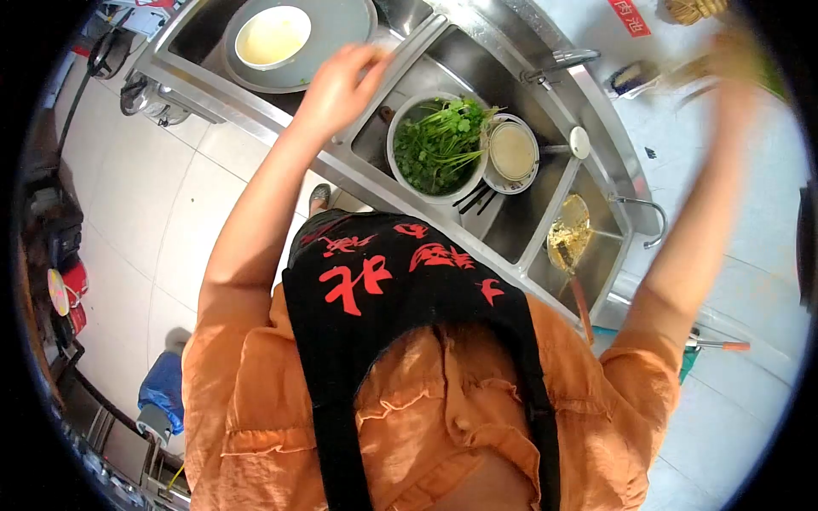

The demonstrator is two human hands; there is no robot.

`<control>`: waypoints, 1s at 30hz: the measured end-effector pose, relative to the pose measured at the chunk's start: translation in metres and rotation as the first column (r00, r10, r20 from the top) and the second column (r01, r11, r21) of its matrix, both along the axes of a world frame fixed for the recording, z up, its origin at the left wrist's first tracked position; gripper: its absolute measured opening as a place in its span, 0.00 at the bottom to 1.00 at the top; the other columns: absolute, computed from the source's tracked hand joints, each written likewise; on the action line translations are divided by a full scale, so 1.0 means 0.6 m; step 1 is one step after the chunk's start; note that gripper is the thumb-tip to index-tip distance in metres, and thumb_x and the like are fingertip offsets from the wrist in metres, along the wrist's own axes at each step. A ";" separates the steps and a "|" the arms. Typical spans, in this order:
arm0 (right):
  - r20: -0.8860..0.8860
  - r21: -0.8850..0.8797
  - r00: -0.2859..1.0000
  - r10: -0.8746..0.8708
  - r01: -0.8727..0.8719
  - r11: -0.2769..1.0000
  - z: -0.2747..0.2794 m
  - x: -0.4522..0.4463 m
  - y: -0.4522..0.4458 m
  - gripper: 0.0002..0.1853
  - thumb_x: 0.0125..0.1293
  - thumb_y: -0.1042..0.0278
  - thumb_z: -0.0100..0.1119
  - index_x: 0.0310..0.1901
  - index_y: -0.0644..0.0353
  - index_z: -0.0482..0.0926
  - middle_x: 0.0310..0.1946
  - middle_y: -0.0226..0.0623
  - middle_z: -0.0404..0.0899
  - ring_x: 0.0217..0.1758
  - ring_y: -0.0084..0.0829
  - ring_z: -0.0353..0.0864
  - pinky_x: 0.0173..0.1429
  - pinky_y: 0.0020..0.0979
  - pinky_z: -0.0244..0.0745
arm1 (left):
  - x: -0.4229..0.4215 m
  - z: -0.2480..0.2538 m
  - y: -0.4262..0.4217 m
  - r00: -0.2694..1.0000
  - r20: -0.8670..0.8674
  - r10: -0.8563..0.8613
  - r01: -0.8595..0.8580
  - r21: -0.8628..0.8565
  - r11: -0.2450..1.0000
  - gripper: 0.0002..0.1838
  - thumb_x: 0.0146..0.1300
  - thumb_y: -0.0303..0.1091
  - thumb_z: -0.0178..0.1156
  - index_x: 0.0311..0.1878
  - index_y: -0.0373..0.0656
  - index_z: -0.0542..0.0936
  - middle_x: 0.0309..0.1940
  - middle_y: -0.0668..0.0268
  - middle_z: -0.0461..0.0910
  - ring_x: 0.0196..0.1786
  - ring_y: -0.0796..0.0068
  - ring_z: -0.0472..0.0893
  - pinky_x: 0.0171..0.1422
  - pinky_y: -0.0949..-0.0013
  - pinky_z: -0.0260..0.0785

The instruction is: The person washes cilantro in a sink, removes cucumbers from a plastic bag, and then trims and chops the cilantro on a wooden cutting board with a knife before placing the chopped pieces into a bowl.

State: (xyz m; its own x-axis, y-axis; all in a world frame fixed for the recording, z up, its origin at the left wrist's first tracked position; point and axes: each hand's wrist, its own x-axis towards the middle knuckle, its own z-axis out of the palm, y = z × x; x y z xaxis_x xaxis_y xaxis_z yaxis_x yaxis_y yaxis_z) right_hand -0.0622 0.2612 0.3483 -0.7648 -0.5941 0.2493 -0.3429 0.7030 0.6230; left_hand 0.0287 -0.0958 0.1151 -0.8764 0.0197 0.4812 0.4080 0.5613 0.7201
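My left hand (342, 89) is raised over the sink edge, thumb and fingers apart, with nothing visible in it. Beside it, a white bowl (273, 37) rests on a large round grey lid or basin (349, 30). My right hand (734, 64) reaches far out to the right against the tiled wall. Motion smears its fingers, and a blurred green and straw-coloured shape (771, 81) shows beside it; I cannot make out whether it is held. Between my arms, a bowl of leafy green herbs with stems (439, 145) stands in the middle sink basin.
Next to the herbs stands a stack of round dishes (513, 153). A ladle or strainer with yellow bits (568, 234) lies in the right basin, its handle over the rim. Taps (562, 60) line the back. A red sign (629, 17) is on the wall.
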 end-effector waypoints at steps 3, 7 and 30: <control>0.406 0.408 0.875 -0.265 0.086 0.909 -0.207 0.071 0.054 0.20 0.65 0.58 0.49 0.54 0.60 0.71 0.48 0.50 0.78 0.50 0.44 0.79 0.53 0.44 0.74 | 0.113 -0.062 -0.074 0.947 0.319 -0.047 0.014 0.103 0.995 0.12 0.61 0.29 0.56 0.48 0.40 0.78 0.41 0.55 0.81 0.46 0.58 0.80 0.52 0.63 0.71; 0.307 0.100 0.951 0.041 -0.075 0.992 -0.122 0.080 0.085 0.19 0.65 0.59 0.49 0.52 0.62 0.71 0.47 0.53 0.78 0.47 0.45 0.81 0.50 0.44 0.74 | 0.135 -0.078 -0.146 0.801 0.598 0.033 0.005 -0.062 0.998 0.17 0.60 0.29 0.57 0.54 0.42 0.75 0.45 0.53 0.79 0.48 0.58 0.79 0.53 0.63 0.71; 0.361 -0.048 0.915 -0.182 0.213 0.976 0.036 0.018 0.043 0.13 0.56 0.75 0.55 0.44 0.64 0.78 0.36 0.51 0.82 0.42 0.44 0.83 0.46 0.42 0.78 | 0.119 -0.042 -0.119 0.897 0.431 -0.097 0.161 -0.114 0.980 0.14 0.60 0.27 0.56 0.50 0.39 0.77 0.44 0.53 0.79 0.45 0.56 0.80 0.51 0.61 0.71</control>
State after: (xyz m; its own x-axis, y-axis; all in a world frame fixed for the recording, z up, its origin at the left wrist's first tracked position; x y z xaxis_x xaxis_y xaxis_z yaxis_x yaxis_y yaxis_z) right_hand -0.0515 0.2872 0.3699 -0.9118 -0.4103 -0.0156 -0.3778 0.8236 0.4230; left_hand 0.0999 -0.1670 0.0898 -0.9811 0.1868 0.0510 0.1600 0.6341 0.7565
